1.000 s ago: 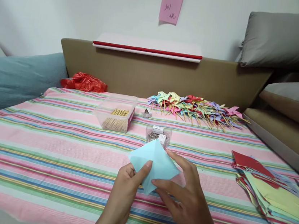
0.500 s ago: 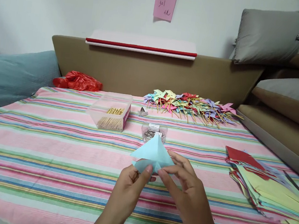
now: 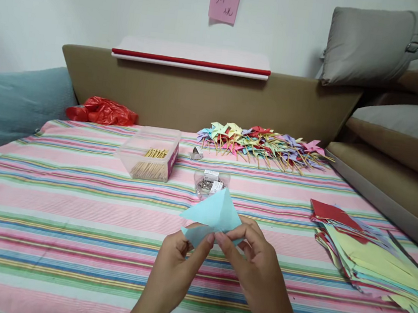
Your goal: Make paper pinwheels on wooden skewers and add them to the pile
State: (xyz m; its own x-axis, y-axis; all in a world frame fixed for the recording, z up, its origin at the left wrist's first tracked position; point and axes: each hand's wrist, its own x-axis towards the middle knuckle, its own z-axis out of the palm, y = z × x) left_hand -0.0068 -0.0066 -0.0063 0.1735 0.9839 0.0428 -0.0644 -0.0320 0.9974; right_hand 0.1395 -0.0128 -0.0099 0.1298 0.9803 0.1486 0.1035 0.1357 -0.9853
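A light blue square of paper point(image 3: 213, 212) is held just above the striped cloth point(image 3: 74, 201), folded so that a point stands up. My left hand point(image 3: 174, 269) pinches its lower edge with thumb and fingers. My right hand point(image 3: 256, 269) pinches the same edge from the right, fingertips meeting the left thumb. Right behind the paper stands a small clear tub of metal pins point(image 3: 209, 183).
A clear box of wooden sticks point(image 3: 149, 159) sits at mid-left. Many finished paper pinwheels point(image 3: 259, 145) lie at the back. A stack of coloured paper sheets point(image 3: 368, 255) lies at the right. A red plastic bag point(image 3: 102, 110) and cushions border the bed.
The blue paper has been folded from a flat diamond into a raised point. Both hands have drawn together at its lower edge. The camera has tipped slightly down.
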